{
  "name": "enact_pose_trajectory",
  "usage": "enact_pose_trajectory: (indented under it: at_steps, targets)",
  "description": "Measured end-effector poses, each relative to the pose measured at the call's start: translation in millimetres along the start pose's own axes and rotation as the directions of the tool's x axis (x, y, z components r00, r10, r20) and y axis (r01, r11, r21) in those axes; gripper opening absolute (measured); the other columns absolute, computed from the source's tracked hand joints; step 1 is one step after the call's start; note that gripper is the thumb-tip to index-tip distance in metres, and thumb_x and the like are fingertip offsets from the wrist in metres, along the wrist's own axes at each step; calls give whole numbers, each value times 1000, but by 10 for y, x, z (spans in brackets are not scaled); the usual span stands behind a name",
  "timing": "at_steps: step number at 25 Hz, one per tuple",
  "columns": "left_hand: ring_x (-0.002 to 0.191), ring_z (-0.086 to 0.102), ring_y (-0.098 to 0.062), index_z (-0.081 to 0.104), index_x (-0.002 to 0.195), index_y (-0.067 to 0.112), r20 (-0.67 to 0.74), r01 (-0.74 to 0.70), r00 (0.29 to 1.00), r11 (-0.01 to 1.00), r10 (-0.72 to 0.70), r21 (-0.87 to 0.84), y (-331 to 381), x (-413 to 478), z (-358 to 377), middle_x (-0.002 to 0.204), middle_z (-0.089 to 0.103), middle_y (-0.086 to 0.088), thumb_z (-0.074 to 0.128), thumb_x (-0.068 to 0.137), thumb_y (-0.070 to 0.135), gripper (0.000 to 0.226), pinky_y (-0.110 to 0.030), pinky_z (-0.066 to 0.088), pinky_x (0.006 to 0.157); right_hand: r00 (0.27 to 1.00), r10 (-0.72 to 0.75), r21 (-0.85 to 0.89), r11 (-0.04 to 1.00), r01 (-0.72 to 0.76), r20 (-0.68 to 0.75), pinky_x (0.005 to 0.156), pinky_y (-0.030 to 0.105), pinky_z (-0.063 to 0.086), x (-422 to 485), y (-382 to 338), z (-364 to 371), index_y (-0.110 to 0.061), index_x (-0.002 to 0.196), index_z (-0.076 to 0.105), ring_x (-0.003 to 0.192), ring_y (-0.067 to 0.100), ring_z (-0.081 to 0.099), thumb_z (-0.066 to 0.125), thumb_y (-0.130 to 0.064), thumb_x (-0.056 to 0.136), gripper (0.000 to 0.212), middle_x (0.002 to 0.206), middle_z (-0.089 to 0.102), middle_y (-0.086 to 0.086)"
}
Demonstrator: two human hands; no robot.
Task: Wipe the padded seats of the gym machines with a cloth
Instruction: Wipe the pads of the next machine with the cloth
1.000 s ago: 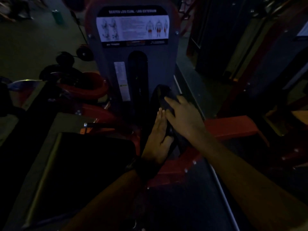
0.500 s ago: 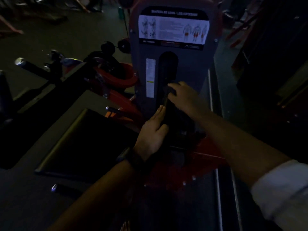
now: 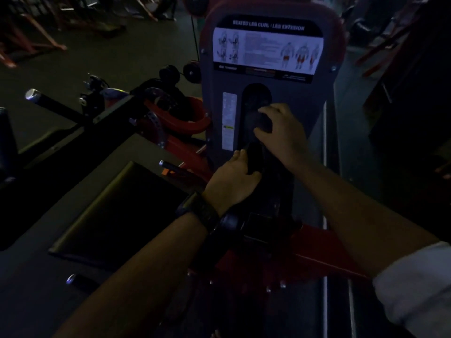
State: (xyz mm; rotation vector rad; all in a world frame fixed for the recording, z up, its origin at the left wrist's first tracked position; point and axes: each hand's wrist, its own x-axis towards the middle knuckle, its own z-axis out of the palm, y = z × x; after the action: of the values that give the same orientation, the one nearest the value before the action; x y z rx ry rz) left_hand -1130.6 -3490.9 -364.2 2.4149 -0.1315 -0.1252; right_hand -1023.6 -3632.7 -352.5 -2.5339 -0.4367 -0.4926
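While the narrow pad [image 3: 255, 159] is under the cloth [image 3: 263, 121]: the step in hand is judged to be wiping this upright dark pad, which stands against the grey weight-stack housing [image 3: 305, 93] below its placard [image 3: 268, 48].
Right hand [image 3: 283, 132]: fingers curl over a dark wad, apparently the cloth, at the pad's upper end; dimness blurs cloth into pad.
Left hand [image 3: 231, 181]: thumb and fingers clasp the pad's left edge, bracing it.
Technique: brace firmly; draw the cloth down the full length in overlapping passes.
Seat pad [image 3: 122, 211]: lower left of the housing, apart from both hands.
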Motion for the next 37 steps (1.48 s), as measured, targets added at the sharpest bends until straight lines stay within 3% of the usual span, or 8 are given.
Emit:
enact_pose_trajectory:
  at_steps: [4, 7, 14, 18, 23, 29, 33, 37]
  targets:
    - [156, 8, -26, 3, 161, 3, 80, 91, 992, 990, -99, 107, 108, 103, 46, 169, 7, -16, 48, 102, 33, 80, -32, 14, 122, 943, 150, 455, 846, -278, 298, 101, 23, 37, -50, 86, 108, -27, 138, 60, 130, 16, 50, 66, -30, 94, 45, 142, 52, -1]
    - [157, -5, -25, -6, 159, -2, 87, 126, 986, 978, -141, 164, 218, 166, 90, 168, -5, -20, 43, 105, 31, 80, -30, 2, 124, 894, 88, 589, 723, -361, 440, 104, 25, 33, -120, 205, 154, -34, 141, 54, 130, 7, 42, 59, -25, 97, 45, 140, 44, -9]
    - [157, -7, -28, -7, 159, 0, -72, 270, 962, 894, -262, 358, 405, 435, 323, 168, -7, -20, 32, 105, 32, 74, -39, 1, 128, 914, -111, 688, 695, -209, 390, 94, 14, 47, 168, 656, 465, -24, 132, 64, 105, -12, 57, 55, -4, 92, 46, 137, 56, -2]
    - [157, -8, -24, -8, 160, 4, -196, 390, 921, 802, -337, 453, 501, 594, 453, 169, -8, -16, 24, 101, 42, 78, -38, 1, 128, 911, -283, 769, 637, -55, 300, 111, 27, 42, 204, 829, 580, -24, 138, 58, 129, 1, 49, 52, -12, 84, 56, 140, 54, -6]
    - [157, -8, -23, -6, 161, 6, -259, 467, 884, 703, -390, 536, 590, 650, 518, 169, -8, -15, 29, 96, 49, 86, -38, 0, 128, 774, -569, 796, 588, 145, 279, 116, 35, 36, 160, 1174, 796, -33, 154, 33, 148, 18, 31, 61, -29, 84, 75, 158, 32, -2]
    - [157, 5, -23, 3, 161, 5, -326, 495, 869, 674, -374, 548, 679, 698, 567, 168, 7, -17, 29, 84, 55, 96, -38, 9, 128, 776, -608, 775, 568, 277, 169, 117, 43, 37, 243, 1260, 1025, -24, 155, 36, 149, 24, 31, 62, 1, 86, 77, 159, 34, 6]
    - [153, 5, -17, 7, 161, 5, -345, 516, 856, 650, -385, 557, 695, 721, 565, 168, 11, -15, 36, 82, 55, 98, -33, 7, 124, 859, -505, 793, 556, 247, 87, 111, 42, 44, 143, 1273, 1220, -27, 151, 40, 142, 13, 39, 44, -37, 102, 49, 151, 46, 6]
    - [153, 21, -26, 16, 159, 2, -357, 533, 846, 613, -396, 583, 709, 738, 573, 165, 22, -19, 39, 83, 57, 97, -34, 14, 121, 914, -395, 672, 703, 235, 94, 105, 45, 47, 157, 1237, 1384, -24, 145, 52, 135, 29, 50, 50, -21, 98, 48, 146, 53, 10]
